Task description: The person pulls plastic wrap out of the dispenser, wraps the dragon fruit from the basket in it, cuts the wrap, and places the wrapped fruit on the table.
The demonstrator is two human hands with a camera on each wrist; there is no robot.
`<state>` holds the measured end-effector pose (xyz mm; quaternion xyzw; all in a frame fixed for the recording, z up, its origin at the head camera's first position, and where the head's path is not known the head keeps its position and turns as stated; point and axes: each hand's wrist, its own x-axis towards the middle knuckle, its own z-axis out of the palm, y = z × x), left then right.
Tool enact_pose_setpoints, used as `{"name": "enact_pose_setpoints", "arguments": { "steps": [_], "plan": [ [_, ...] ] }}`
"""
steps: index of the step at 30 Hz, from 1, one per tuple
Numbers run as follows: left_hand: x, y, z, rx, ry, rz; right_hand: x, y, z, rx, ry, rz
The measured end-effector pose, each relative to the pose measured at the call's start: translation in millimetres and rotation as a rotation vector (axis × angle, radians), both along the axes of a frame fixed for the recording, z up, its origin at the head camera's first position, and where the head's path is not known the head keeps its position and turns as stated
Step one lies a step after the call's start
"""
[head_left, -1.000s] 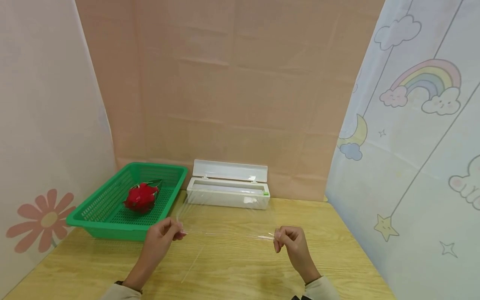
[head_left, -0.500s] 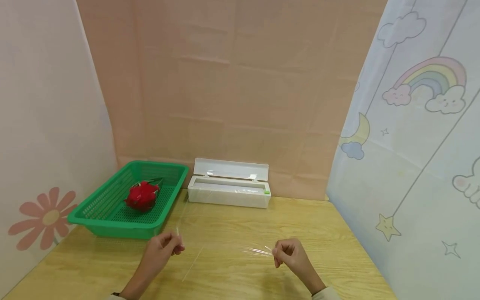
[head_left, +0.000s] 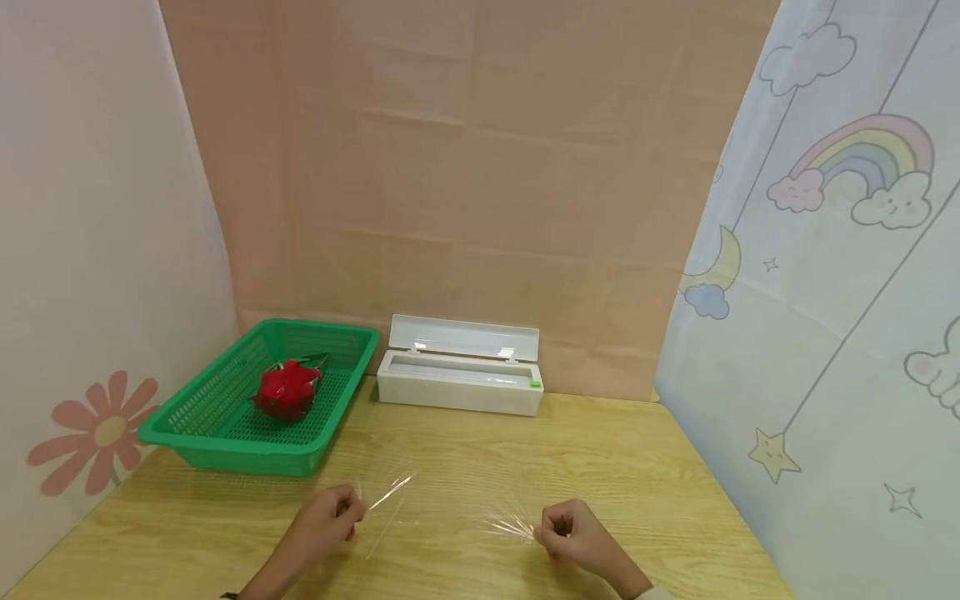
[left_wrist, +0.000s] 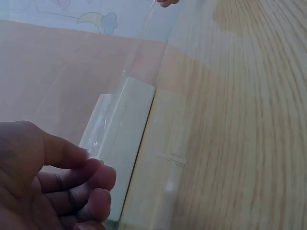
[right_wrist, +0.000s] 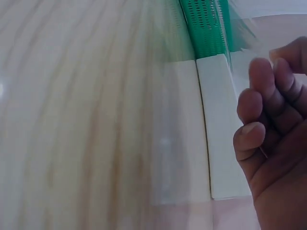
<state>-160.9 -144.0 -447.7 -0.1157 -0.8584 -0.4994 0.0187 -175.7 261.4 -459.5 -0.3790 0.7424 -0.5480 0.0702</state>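
Clear film sheet (head_left: 442, 512) stretched low over the wooden table (head_left: 637, 467) – left hand (head_left: 326, 518) pinches 1 corner, right hand (head_left: 573, 537) pinches the other. Behind: white dispenser box (head_left: 459, 387), lid up, w/ green basket (head_left: 247, 400) beside it, red fruit (head_left: 287, 389) inside.

Glossy clear film (head_left: 450, 508); grained wood table (head_left: 600, 467); perforated green plastic basket (head_left: 225, 433).

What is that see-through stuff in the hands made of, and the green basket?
The sheet looks like thin clear plastic film: the table's wood grain shows through and it creases shinily where fingers pinch it. The green basket looks like hard moulded plastic, with tiny holes all over.
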Motion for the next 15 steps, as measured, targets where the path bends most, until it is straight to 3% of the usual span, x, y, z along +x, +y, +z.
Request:
{"name": "enact_pose_setpoints", "arguments": {
  "steps": [4, 15],
  "plan": [
    [-0.1, -0.3, -7.8, -0.050, 0.011, -0.030, 2.5, -0.4, -3.4, 0.060, -0.031, -0.021],
    [1.2, 3.4, -21.1, -0.274, 0.051, 0.042, 3.3, -6.7, -9.9, 0.267, 0.037, -0.143]
  ]
}}
